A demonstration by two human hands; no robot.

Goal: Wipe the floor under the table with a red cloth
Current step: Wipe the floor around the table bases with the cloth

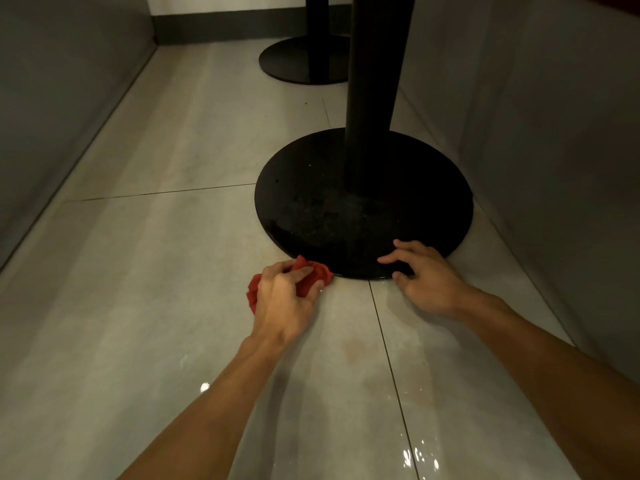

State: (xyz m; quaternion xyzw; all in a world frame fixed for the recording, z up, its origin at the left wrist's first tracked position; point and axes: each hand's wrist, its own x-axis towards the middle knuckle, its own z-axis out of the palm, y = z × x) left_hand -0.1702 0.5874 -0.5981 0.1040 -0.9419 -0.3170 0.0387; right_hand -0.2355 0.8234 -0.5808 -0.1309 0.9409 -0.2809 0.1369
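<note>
My left hand (pixel 282 297) is closed around a bunched red cloth (pixel 309 271), pressing it on the pale tiled floor (pixel 166 271) right at the near left edge of a round black table base (pixel 363 202). My right hand (pixel 427 277) rests with fingers spread on the near rim of that base and the floor beside it, holding nothing. A black table post (pixel 375 91) rises from the base. Part of the cloth is hidden under my left hand.
A second black round base (pixel 304 60) with its post stands farther back. Grey panels (pixel 62 98) wall the floor strip on the left, and another grey panel (pixel 554 116) on the right. The near floor looks glossy and wet, with tile joints crossing it.
</note>
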